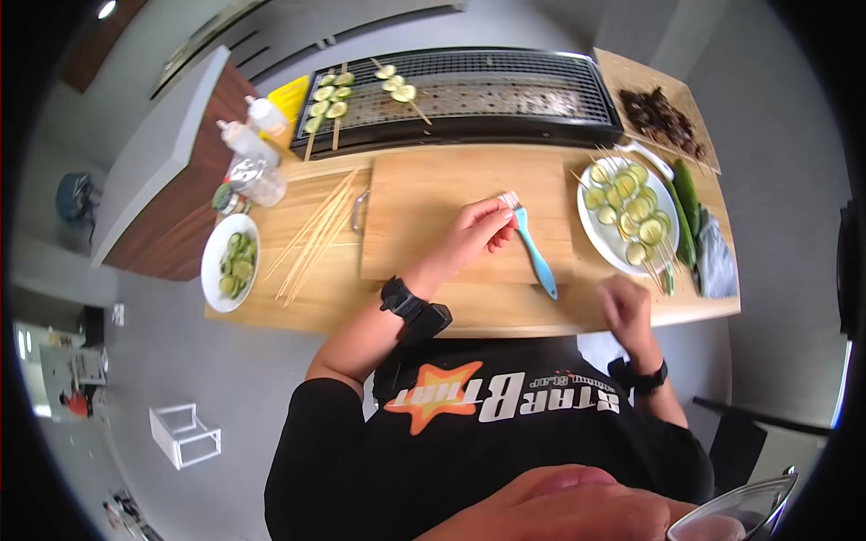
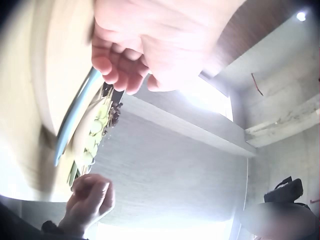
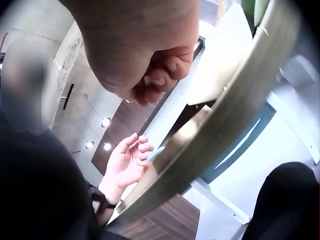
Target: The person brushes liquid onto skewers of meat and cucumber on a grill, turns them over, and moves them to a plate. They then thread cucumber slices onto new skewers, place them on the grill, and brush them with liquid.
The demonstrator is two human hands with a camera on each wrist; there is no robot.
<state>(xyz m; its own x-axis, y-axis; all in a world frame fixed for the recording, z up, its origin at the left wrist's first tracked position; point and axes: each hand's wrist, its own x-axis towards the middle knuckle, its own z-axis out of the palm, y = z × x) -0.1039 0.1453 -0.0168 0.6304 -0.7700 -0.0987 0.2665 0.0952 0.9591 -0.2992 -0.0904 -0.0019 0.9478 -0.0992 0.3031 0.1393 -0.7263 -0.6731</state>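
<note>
A basting brush (image 1: 536,255) with a light blue handle and pale bristles lies on the wooden cutting board (image 1: 415,198). My left hand (image 1: 478,233) is right beside its bristle end, fingers loosely curled and nothing gripped. In the left wrist view, the blue brush handle (image 2: 77,115) shows below those fingertips. My right hand (image 1: 624,307) hovers at the table's front edge, near the white plate (image 1: 603,242) of skewered cucumber slices (image 1: 626,186). Its fingers (image 3: 159,80) are curled into the palm in the right wrist view, with no object showing in them.
Behind the board stands a black grill (image 1: 469,135) with several cucumber skewers at its left. Bare bamboo skewers (image 1: 316,234) and a white bowl (image 1: 211,266) lie left, below squeeze bottles (image 1: 242,140). Whole cucumbers (image 1: 686,194), a grey cloth (image 1: 715,261) and dark charcoal pieces (image 1: 663,122) are right.
</note>
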